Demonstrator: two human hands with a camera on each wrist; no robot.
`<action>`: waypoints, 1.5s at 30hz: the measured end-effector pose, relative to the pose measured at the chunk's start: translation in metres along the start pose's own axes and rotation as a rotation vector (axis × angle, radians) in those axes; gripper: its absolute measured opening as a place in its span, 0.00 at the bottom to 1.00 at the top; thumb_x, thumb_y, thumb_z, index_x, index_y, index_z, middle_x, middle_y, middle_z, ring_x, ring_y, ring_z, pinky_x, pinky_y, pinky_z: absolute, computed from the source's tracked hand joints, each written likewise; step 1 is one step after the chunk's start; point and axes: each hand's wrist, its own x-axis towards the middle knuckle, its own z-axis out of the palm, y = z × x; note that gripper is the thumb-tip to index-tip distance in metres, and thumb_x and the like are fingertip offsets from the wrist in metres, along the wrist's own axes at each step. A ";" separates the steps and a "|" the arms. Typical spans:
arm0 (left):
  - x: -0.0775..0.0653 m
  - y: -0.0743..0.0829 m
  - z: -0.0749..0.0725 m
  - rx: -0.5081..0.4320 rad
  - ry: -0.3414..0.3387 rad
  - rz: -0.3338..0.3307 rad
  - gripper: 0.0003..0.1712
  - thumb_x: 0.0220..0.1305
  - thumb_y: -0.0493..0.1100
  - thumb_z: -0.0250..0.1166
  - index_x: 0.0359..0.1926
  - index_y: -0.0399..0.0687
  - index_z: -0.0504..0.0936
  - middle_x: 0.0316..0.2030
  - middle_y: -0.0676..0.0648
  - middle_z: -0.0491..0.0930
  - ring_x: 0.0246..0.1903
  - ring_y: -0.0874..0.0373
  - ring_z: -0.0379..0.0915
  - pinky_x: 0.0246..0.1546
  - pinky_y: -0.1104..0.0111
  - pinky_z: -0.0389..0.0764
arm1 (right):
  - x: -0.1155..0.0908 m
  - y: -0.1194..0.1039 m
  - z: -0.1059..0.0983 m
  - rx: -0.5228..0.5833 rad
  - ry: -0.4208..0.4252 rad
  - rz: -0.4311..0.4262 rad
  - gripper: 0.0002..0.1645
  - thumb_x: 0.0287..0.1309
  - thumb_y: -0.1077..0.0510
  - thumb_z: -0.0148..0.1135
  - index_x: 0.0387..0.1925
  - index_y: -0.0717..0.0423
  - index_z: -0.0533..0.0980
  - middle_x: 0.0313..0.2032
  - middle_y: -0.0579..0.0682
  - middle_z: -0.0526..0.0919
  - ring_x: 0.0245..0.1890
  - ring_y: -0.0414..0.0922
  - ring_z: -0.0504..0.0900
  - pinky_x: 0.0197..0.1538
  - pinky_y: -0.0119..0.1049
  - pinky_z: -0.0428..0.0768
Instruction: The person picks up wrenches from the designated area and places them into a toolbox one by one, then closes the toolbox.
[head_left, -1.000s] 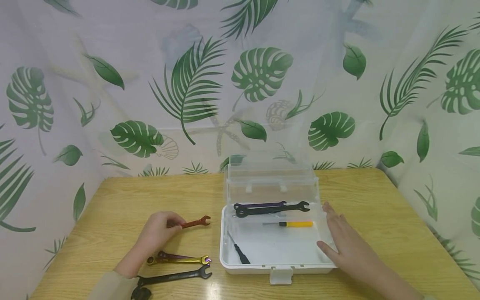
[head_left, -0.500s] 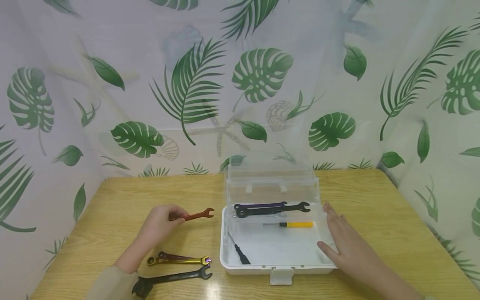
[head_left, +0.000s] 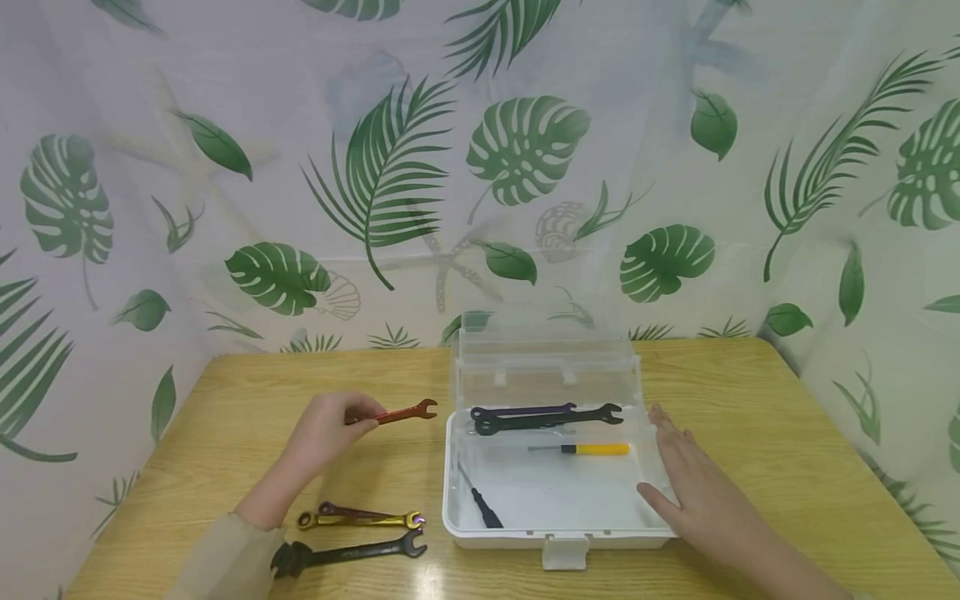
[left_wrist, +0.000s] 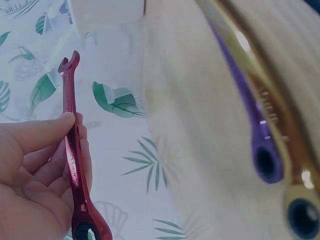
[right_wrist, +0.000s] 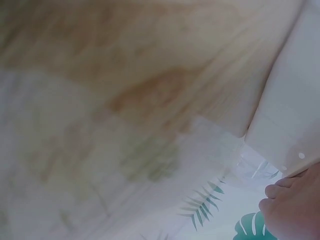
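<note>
I have the left hand [head_left: 326, 433] pinching a glossy red metal wrench [head_left: 406, 412], below left of the head view's centre; the right hand [head_left: 701, 492], straight-fingered, touches a white plastic toolbox [head_left: 615, 542].

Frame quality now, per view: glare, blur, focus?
Head: bright glare patch near the front of the yellow-brown wood-grain table; left wrist: red metal wrench fairly sharp, gold metal wrench and purple metal wrench softer, highlights on the gold one; right wrist: left half heavily blurred, white leaf-print backdrop sharper at lower right.
</note>
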 end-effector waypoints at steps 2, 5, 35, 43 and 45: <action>0.002 0.003 -0.002 0.001 -0.001 0.016 0.06 0.67 0.30 0.71 0.41 0.40 0.92 0.38 0.43 0.92 0.38 0.52 0.87 0.42 0.57 0.90 | 0.000 0.000 0.000 0.002 0.003 -0.001 0.55 0.76 0.43 0.60 0.84 0.67 0.43 0.84 0.66 0.49 0.82 0.67 0.56 0.83 0.31 0.29; 0.006 0.007 -0.003 0.009 -0.003 0.033 0.06 0.67 0.30 0.71 0.41 0.41 0.92 0.39 0.43 0.92 0.38 0.52 0.87 0.42 0.57 0.90 | 0.000 0.002 0.000 0.007 0.000 0.000 0.55 0.76 0.43 0.59 0.84 0.66 0.43 0.84 0.65 0.47 0.82 0.66 0.55 0.82 0.29 0.27; 0.043 0.072 0.033 -0.025 -0.099 0.165 0.05 0.67 0.32 0.72 0.41 0.44 0.92 0.38 0.47 0.92 0.35 0.59 0.83 0.40 0.67 0.86 | 0.001 0.001 0.000 0.023 -0.031 0.039 0.56 0.76 0.41 0.59 0.85 0.63 0.41 0.85 0.64 0.46 0.82 0.67 0.54 0.87 0.51 0.41; 0.052 0.090 0.043 -0.038 -0.139 0.251 0.06 0.67 0.31 0.72 0.42 0.43 0.92 0.39 0.46 0.92 0.38 0.58 0.85 0.43 0.67 0.88 | 0.003 0.000 0.000 0.028 -0.042 0.058 0.56 0.76 0.41 0.59 0.85 0.64 0.41 0.85 0.63 0.45 0.82 0.68 0.54 0.82 0.67 0.54; 0.055 0.093 0.046 -0.035 -0.142 0.270 0.06 0.67 0.31 0.72 0.42 0.43 0.92 0.39 0.46 0.92 0.37 0.59 0.85 0.42 0.69 0.87 | 0.003 0.000 0.000 0.027 -0.041 0.059 0.56 0.76 0.41 0.59 0.85 0.64 0.41 0.85 0.64 0.45 0.82 0.68 0.54 0.81 0.68 0.56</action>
